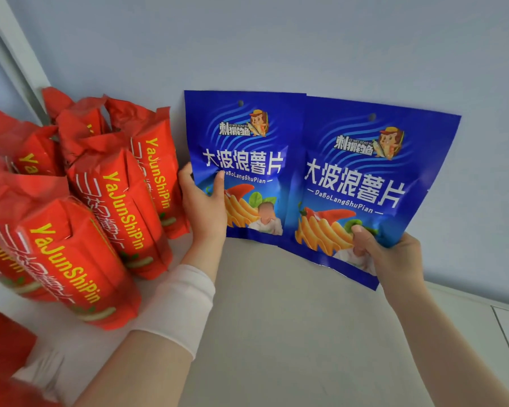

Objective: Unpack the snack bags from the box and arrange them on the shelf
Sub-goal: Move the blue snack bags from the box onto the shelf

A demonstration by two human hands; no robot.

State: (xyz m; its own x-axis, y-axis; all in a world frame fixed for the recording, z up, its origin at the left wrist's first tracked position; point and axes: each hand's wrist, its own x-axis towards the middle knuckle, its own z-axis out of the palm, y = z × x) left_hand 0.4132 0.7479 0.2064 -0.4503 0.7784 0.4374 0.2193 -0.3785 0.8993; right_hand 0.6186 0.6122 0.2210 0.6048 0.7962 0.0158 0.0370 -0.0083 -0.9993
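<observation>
Stock on the shelf (276, 318), as you stand:

- Red bags (115, 201): a cluster standing at the shelf's left end, packed close and leaning, the rear ones at the back edge.
- Left blue bag (247, 154): upright at the back edge, flat against the wall (276, 39), just beside the red bags. Your left hand (203, 207) grips its left edge, thumb across the front; a white cuff (182, 304) covers that wrist.
- Right blue bag (365, 177): tilted, overlapping the left bag's right edge. Your right hand (394, 259) grips its lower right corner, thumb on the front.
</observation>
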